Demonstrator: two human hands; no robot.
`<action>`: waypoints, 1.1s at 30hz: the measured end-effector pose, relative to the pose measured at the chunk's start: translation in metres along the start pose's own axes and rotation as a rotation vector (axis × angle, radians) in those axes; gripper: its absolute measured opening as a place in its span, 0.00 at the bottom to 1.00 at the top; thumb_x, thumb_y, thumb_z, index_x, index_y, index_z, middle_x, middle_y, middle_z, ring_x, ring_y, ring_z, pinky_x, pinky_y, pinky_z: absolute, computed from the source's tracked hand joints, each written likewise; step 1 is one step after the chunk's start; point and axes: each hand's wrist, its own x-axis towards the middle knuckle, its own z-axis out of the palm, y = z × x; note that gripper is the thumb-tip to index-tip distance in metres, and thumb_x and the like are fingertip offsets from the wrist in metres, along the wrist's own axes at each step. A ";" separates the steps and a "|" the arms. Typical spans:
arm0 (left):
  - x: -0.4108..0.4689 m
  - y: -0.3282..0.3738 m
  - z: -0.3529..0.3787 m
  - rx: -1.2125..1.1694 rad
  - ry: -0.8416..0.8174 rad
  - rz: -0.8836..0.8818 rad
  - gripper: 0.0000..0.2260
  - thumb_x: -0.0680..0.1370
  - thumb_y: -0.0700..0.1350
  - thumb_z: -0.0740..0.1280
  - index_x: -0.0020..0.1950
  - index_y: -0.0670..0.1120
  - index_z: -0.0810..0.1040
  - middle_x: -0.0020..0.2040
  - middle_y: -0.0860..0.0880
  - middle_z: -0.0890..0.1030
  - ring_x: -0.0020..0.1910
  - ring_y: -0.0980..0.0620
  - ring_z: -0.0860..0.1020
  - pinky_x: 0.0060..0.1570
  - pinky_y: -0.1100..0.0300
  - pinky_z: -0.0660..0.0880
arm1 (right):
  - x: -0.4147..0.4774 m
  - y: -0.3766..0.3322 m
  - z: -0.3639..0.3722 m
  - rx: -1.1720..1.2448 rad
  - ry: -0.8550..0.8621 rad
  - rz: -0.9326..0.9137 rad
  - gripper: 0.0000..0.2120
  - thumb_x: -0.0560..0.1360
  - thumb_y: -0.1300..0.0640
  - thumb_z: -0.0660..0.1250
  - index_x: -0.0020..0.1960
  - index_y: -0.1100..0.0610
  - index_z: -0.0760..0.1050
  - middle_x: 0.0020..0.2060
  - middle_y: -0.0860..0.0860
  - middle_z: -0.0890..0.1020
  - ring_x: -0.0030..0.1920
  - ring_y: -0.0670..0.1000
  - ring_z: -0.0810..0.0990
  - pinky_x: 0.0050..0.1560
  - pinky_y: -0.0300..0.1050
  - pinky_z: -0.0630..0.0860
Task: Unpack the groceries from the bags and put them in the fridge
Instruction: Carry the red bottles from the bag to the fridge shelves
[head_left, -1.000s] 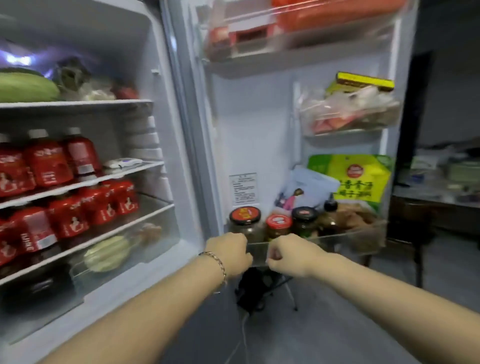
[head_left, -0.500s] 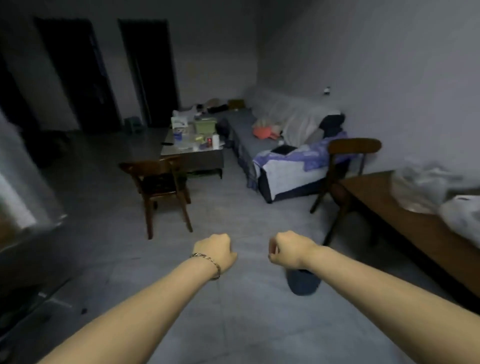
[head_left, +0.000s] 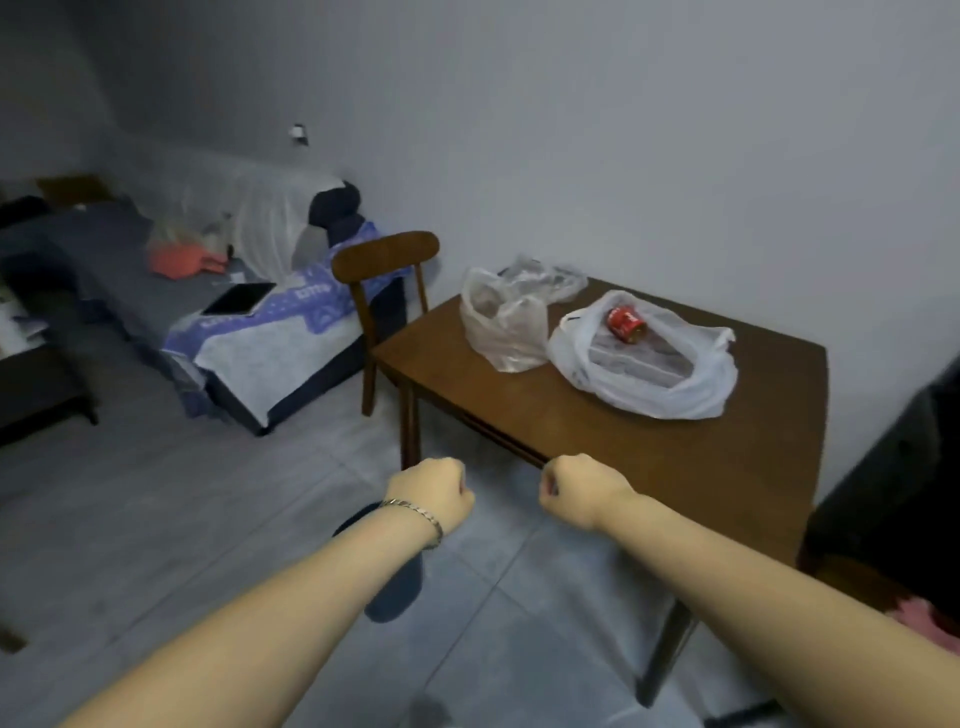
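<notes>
Grey wall (head_left: 623, 130) filled the top and right, with grey tiled floor (head_left: 156, 519) below. A long sofa (head_left: 104, 249) stood along the left under a grey cover, with a blue patterned blanket (head_left: 311, 296) draped over its near end. A black tablet (head_left: 239, 299) lay flat on that end and an orange cloth (head_left: 179, 260) lay further back.

A brown wooden table (head_left: 597, 436) stood against the wall at right centre. A wooden chair (head_left: 384, 257) stood at its far left corner, between table and sofa. A dark bulky object (head_left: 893, 467) at the right edge was too blurred to name.

The groceries were on the table, in bags. A white plastic bag (head_left: 670, 395) lay open at the far middle, with a red can (head_left: 626, 323) on its side on top of pale flat packs inside it. A translucent bag (head_left: 501, 322) stood just beside it on the left, touching it, contents unclear. A crumpled clear bag (head_left: 545, 278) lay behind the two.

Both bare forearms reached forward from the bottom. The left hand (head_left: 434, 493) was over the floor and the right hand (head_left: 579, 491) was at the near table edge; contact with the table could not be told. Both were well apart from the bags. The fingers of each hand were curled tight into a fist, gripping nothing. A dark slipper (head_left: 395, 587) showed on the floor under the left forearm. A silver bracelet (head_left: 415, 514) sat on the left wrist.
</notes>
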 end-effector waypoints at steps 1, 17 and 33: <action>0.027 0.007 0.000 -0.008 -0.010 0.033 0.09 0.78 0.45 0.58 0.50 0.47 0.77 0.51 0.47 0.81 0.50 0.46 0.79 0.45 0.58 0.74 | 0.017 0.013 -0.005 0.010 0.010 0.042 0.10 0.76 0.57 0.58 0.48 0.58 0.77 0.51 0.55 0.81 0.52 0.57 0.79 0.45 0.42 0.72; 0.376 0.126 -0.037 -0.025 -0.083 0.235 0.07 0.80 0.47 0.59 0.46 0.49 0.75 0.41 0.50 0.77 0.39 0.51 0.76 0.43 0.58 0.76 | 0.268 0.171 -0.121 0.126 0.213 0.357 0.12 0.77 0.55 0.58 0.36 0.54 0.72 0.34 0.51 0.76 0.38 0.54 0.77 0.31 0.40 0.68; 0.619 0.257 0.042 0.149 -0.351 0.259 0.21 0.79 0.51 0.59 0.72 0.60 0.60 0.76 0.44 0.32 0.74 0.37 0.34 0.73 0.42 0.44 | 0.573 0.356 -0.159 -0.005 -0.004 0.297 0.36 0.74 0.57 0.68 0.76 0.51 0.54 0.76 0.56 0.53 0.76 0.61 0.51 0.75 0.60 0.54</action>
